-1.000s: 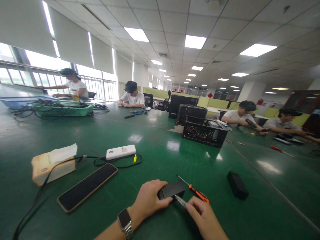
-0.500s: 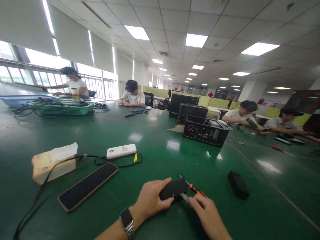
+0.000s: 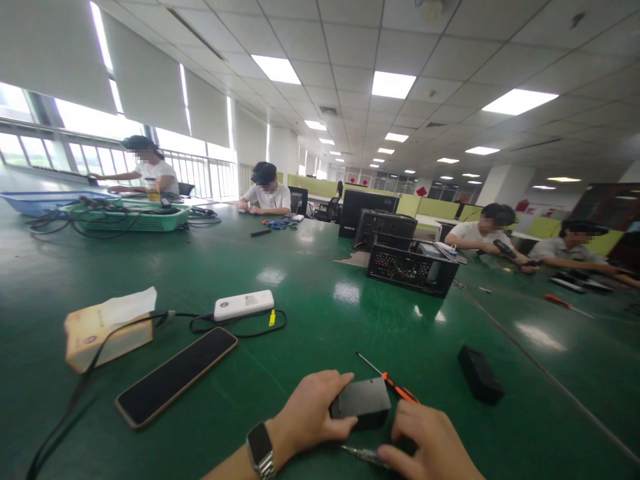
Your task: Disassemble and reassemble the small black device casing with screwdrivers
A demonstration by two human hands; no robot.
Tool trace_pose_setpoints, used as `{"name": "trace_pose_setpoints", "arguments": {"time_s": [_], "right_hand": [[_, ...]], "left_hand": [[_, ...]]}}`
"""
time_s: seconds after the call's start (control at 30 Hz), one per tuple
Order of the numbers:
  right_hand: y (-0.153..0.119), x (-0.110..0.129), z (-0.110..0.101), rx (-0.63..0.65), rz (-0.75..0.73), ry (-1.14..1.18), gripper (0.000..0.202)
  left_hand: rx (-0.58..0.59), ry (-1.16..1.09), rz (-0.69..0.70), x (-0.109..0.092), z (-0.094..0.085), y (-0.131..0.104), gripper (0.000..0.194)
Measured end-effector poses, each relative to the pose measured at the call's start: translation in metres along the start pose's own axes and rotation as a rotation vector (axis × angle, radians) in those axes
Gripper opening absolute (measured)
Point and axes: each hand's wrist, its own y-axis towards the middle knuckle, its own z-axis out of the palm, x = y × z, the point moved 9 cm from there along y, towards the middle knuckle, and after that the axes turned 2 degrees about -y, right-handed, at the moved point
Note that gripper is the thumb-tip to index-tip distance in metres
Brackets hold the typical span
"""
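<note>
My left hand [image 3: 320,408] is closed around a black rectangular box [image 3: 364,398], gripping it from the left side just above the table. The box's dark grey upper face shows, and its right end is uncovered. My right hand [image 3: 425,433] holds a slim silver tool [image 3: 361,455] with a narrow tip pointing left, below the box and apart from it. Its exact kind is not clear, and the fingers hide its rear end. Just beyond the box lies a screwdriver [image 3: 400,389] with an orange and black handle. Further right sits a second black block [image 3: 481,375].
A phone [image 3: 177,375], a tissue pack [image 3: 109,333] and a white power bank [image 3: 244,304] with a black cable lie left on the green table [image 3: 300,333]. An opened computer case [image 3: 413,268] stands behind. Several people sit around the table. A green basket [image 3: 130,219] holds cables.
The silver tool has come away from the box's right end and dropped lower left with my right hand. My left hand has tilted the box and shifted it slightly right and nearer.
</note>
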Motion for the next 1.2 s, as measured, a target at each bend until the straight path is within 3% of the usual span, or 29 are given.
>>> {"name": "trace_pose_setpoints", "arguments": {"time_s": [0.1, 0.17, 0.27, 0.37, 0.53, 0.67, 0.73, 0.8, 0.87, 0.93, 1.0, 1.1, 1.2], "right_hand": [[0.004, 0.025, -0.018, -0.268, -0.138, -0.219, 0.02], [0.006, 0.044, -0.02, -0.371, -0.258, -0.312, 0.041], [0.014, 0.057, -0.005, -0.338, -0.339, -0.393, 0.077], [0.022, 0.052, 0.011, -0.23, -0.304, -0.412, 0.087], [0.026, 0.039, 0.024, -0.115, -0.228, -0.356, 0.075], [0.024, 0.035, 0.018, -0.171, -0.221, -0.355, 0.057], [0.024, 0.026, 0.004, -0.239, -0.195, -0.349, 0.053], [0.021, 0.004, -0.02, -0.349, -0.107, -0.331, 0.051], [0.011, -0.035, -0.053, -0.485, 0.066, -0.312, 0.051], [-0.01, -0.091, -0.083, -0.563, 0.324, -0.301, 0.055], [-0.041, -0.154, -0.104, -0.557, 0.62, -0.325, 0.061], [-0.093, -0.236, -0.115, -0.475, 0.973, -0.366, 0.074], [-0.119, -0.289, -0.101, -0.363, 1.112, -0.341, 0.077]], "left_hand": [[0.019, -0.033, 0.045, -0.009, 0.008, 0.003, 0.045], [0.022, -0.06, 0.049, -0.012, 0.01, 0.005, 0.033], [0.015, -0.112, 0.051, -0.014, 0.01, 0.008, 0.024], [-0.009, -0.154, 0.06, -0.014, 0.009, 0.009, 0.021], [-0.038, -0.257, 0.039, -0.006, 0.01, 0.006, 0.028], [-0.129, -0.426, -0.057, 0.01, 0.0, 0.004, 0.067], [-0.194, -0.456, -0.105, 0.019, -0.009, 0.001, 0.074], [-0.252, -0.439, -0.147, 0.028, -0.017, -0.002, 0.062], [-0.287, -0.407, -0.174, 0.035, -0.022, -0.006, 0.05], [-0.298, -0.376, -0.171, 0.037, -0.025, -0.01, 0.043], [-0.299, -0.352, -0.156, 0.035, -0.025, -0.011, 0.039], [-0.292, -0.324, -0.142, 0.032, -0.025, -0.011, 0.035], [-0.289, -0.31, -0.142, 0.031, -0.026, -0.009, 0.032]]}}
